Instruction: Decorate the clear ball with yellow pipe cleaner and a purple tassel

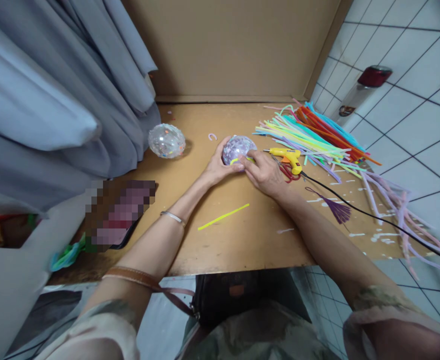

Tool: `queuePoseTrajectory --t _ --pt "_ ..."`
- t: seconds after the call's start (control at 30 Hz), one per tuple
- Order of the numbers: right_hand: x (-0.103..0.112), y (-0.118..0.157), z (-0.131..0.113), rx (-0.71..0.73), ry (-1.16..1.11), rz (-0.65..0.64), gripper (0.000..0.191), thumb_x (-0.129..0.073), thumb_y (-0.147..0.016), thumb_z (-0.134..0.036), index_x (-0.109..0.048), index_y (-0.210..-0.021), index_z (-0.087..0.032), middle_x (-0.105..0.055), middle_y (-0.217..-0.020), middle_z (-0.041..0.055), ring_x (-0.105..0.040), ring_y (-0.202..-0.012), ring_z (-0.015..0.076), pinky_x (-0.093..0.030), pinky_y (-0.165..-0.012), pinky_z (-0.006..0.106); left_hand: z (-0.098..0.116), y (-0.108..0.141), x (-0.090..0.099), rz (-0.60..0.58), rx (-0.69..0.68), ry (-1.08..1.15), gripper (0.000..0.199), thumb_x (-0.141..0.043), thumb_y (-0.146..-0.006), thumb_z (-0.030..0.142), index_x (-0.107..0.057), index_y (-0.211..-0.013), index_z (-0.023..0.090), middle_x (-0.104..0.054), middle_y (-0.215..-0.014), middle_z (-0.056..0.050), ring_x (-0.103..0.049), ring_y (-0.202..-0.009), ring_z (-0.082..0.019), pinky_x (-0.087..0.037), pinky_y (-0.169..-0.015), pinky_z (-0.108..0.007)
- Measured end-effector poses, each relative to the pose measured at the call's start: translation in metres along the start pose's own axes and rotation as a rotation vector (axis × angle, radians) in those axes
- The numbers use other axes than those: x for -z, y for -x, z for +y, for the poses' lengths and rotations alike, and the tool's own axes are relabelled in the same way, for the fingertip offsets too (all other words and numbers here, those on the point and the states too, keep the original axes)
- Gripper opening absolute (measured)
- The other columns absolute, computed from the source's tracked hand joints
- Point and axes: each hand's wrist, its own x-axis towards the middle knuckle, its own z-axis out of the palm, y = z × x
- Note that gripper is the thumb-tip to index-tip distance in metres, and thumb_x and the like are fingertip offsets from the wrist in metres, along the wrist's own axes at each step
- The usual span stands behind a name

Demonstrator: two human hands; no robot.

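Note:
A clear ball with purple filling (239, 148) rests near the middle of the table, between both hands. My left hand (218, 162) wraps round its left side, fingers behind it and thumb along the front. With bent fingers, my right hand (263, 171) presses a short yellow pipe cleaner (235, 161) against the ball's lower front. Part of that yellow strip is covered by the fingers. A longer yellow pipe cleaner (223, 217) lies flat on the table, nearer to me. Just right of my right hand lies a yellow hot glue gun (289, 157), its nozzle pointing left.
A second clear ball (166, 141) stands at the left by the grey curtain (122, 100). Pipe cleaners (310, 130) in several colours are heaped at the back right. Red-handled scissors (290, 172), a purple tassel (336, 209) and the black cord (355, 207) lie right. A blurred-out phone (124, 215) lies left.

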Motion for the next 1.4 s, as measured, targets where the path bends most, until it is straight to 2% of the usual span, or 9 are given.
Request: queuePoseTrajectory --t 0.17,0.43,0.77,0.93,1.03,1.27,1.4 --pt "-0.001 0.001 0.001 -0.002 -0.033 0.036 0.037 -0.043 -0.107 -0.027 -0.067 -0.134 -0.021 -0.070 -0.123 0.0173 -0.067 -0.110 0.0264 -0.058 -0.092 0.043 -0.004 0.000 0.000 0.001 -0.013 -0.024 0.133 -0.089 -0.053 0.077 -0.032 -0.161 0.025 -0.041 -0.165 -0.019 -0.039 -0.155 -0.042 -0.028 -0.130 -0.056" --pt "-0.001 0.001 0.002 0.007 -0.068 0.053 0.036 -0.042 -0.108 -0.026 -0.071 -0.128 -0.021 -0.071 -0.122 0.0170 -0.067 -0.108 0.0254 -0.057 -0.091 0.041 -0.004 0.002 0.000 -0.011 -0.013 0.044 0.137 -0.087 -0.050 0.081 -0.031 -0.162 0.026 -0.041 -0.165 -0.019 -0.042 -0.153 -0.042 -0.029 -0.129 -0.057" --pt "-0.004 0.002 0.003 -0.002 -0.054 0.057 0.036 -0.043 -0.107 -0.026 -0.070 -0.129 -0.020 -0.071 -0.121 0.0172 -0.067 -0.110 0.0259 -0.058 -0.092 0.042 -0.004 0.005 -0.004 0.034 -0.045 -0.048 0.135 -0.090 -0.050 0.076 -0.031 -0.160 0.027 -0.037 -0.166 -0.019 -0.038 -0.154 -0.042 -0.027 -0.131 -0.056" --pt "-0.011 0.004 0.005 0.041 -0.051 0.139 0.034 -0.045 -0.106 -0.020 -0.071 -0.127 -0.020 -0.072 -0.121 0.0165 -0.068 -0.109 0.0257 -0.059 -0.089 0.041 -0.006 0.004 -0.007 0.051 -0.071 -0.076 0.136 -0.090 -0.048 0.077 -0.030 -0.159 0.029 -0.033 -0.167 -0.018 -0.036 -0.155 -0.042 -0.028 -0.130 -0.057" --pt "-0.013 0.004 0.006 0.055 -0.041 0.177 0.033 -0.045 -0.106 -0.020 -0.072 -0.126 -0.019 -0.073 -0.120 0.0165 -0.069 -0.107 0.0250 -0.060 -0.087 0.040 -0.010 0.002 -0.007 0.049 -0.097 -0.065 0.134 -0.090 -0.049 0.077 -0.031 -0.159 0.029 -0.034 -0.166 -0.018 -0.035 -0.156 -0.042 -0.029 -0.130 -0.057" --pt "-0.011 0.003 0.005 0.026 -0.064 0.167 0.031 -0.046 -0.107 -0.025 -0.073 -0.122 -0.023 -0.074 -0.119 0.0134 -0.070 -0.103 0.0234 -0.059 -0.086 0.039 -0.017 -0.001 -0.005 0.060 -0.113 -0.028 0.127 -0.090 -0.051 0.077 -0.034 -0.154 0.028 -0.044 -0.158 -0.017 -0.048 -0.147 -0.040 -0.036 -0.126 -0.057" --pt "-0.010 0.003 0.005 -0.003 -0.119 0.156 0.031 -0.047 -0.107 -0.029 -0.073 -0.123 -0.025 -0.073 -0.119 0.0125 -0.069 -0.104 0.0236 -0.059 -0.087 0.040 -0.019 -0.003 -0.002 0.056 -0.119 -0.032 0.122 -0.089 -0.053 0.077 -0.037 -0.151 0.027 -0.048 -0.155 -0.017 -0.047 -0.147 -0.040 -0.035 -0.126 -0.057"
